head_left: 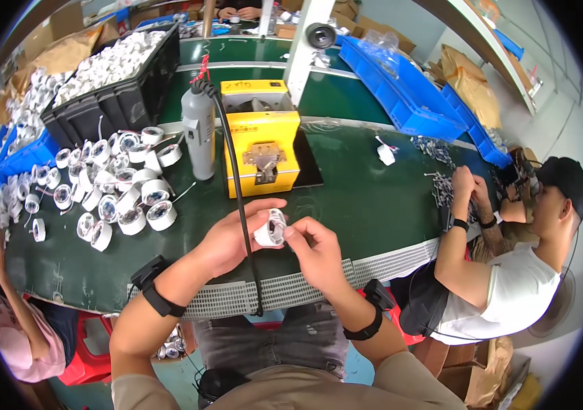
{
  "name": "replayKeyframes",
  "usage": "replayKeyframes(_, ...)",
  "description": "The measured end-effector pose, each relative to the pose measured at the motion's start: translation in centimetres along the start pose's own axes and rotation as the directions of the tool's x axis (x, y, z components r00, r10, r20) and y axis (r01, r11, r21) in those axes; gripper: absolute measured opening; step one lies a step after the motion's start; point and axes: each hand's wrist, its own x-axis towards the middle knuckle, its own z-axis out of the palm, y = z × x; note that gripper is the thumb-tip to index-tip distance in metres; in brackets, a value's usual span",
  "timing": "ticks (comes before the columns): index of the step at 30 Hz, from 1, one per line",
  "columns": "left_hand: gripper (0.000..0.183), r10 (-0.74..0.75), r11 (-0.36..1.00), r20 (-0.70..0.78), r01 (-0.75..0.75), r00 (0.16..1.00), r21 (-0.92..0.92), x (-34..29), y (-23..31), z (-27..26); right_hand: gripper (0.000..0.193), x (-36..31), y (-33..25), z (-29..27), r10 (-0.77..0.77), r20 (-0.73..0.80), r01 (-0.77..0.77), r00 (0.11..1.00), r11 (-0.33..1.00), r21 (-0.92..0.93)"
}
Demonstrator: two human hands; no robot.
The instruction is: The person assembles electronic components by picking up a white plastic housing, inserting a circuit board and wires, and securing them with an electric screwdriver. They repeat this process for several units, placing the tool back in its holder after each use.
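The left hand (228, 236) holds a round white housing (262, 237) with wires inside; fingertips of the right hand (316, 254) meet its right side. Beyond the grip stands a yellow boxy machine (267, 145) (a black cable (238, 184) dangles before it). Left of the grip lie many similar white housings (127, 199).

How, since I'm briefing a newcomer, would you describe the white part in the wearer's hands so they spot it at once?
Find the yellow machine on the green table, then look just below it in the picture. There, between left hand and right hand, is a short white round part. Unlike the similar parts clustered to the left, it is held in these hands.
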Motion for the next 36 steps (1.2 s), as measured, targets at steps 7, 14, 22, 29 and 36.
replayKeyframes(7, 0.041, 0.030, 0.999, -0.002, -0.030, 1.000, -0.016, -0.4, 0.0, -0.2, 0.009, 0.2, -1.4, 0.0, -0.155, 0.119, 0.166, 0.981, 0.982, -0.086)
replayKeyframes(14, 0.044, -0.001, 0.999, 0.017, 0.001, 1.000, -0.032, 0.1, 0.0, 0.4, 0.006, 0.3, -2.2, -0.8, -0.345, 0.153, 0.376, 0.926, 0.879, -0.294)
replayKeyframes(22, 0.046, -0.066, 0.998, -0.052, 0.067, 0.996, 0.017, -0.2, -0.1, 0.1, 0.005, 0.3, -2.3, 0.0, -0.407, 0.101, 0.414, 0.908, 0.832, -0.368)
replayKeyframes(29, 0.045, -0.030, 0.997, -0.038, 0.033, 0.999, 0.064, -0.2, -0.3, 0.2, 0.006, 0.4, -2.2, 0.0, -0.301, 0.146, 0.327, 0.943, 0.920, -0.216)
replayKeyframes(36, 0.041, -0.029, 0.997, -0.009, 0.030, 1.000, 0.073, -0.1, -0.5, 0.3, 0.017, 0.1, -1.4, -0.1, -0.208, 0.021, 0.207, 0.978, 0.944, -0.257)
